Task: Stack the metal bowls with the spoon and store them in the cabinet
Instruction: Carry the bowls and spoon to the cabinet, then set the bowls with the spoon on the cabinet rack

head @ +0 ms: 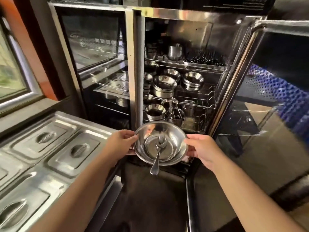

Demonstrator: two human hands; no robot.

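I hold a stack of shiny metal bowls point(173, 139) in front of the open steel cabinet point(222, 41). My left hand point(119, 142) grips the stack's left rim and my right hand point(203, 149) grips its right rim. A metal spoon point(157, 158) lies in the top bowl, its handle sticking out over the near rim toward me. The stack hovers just below and in front of the cabinet's lowest wire shelf point(195, 121).
The cabinet's wire shelves hold several bowl stacks point(164, 86), cups point(174, 51) and utensils. Its right glass door point(274, 91) stands open; the left door point(93, 52) is shut. A steel counter with lidded pans point(55, 143) lies to my left. A window point(11, 72) is at far left.
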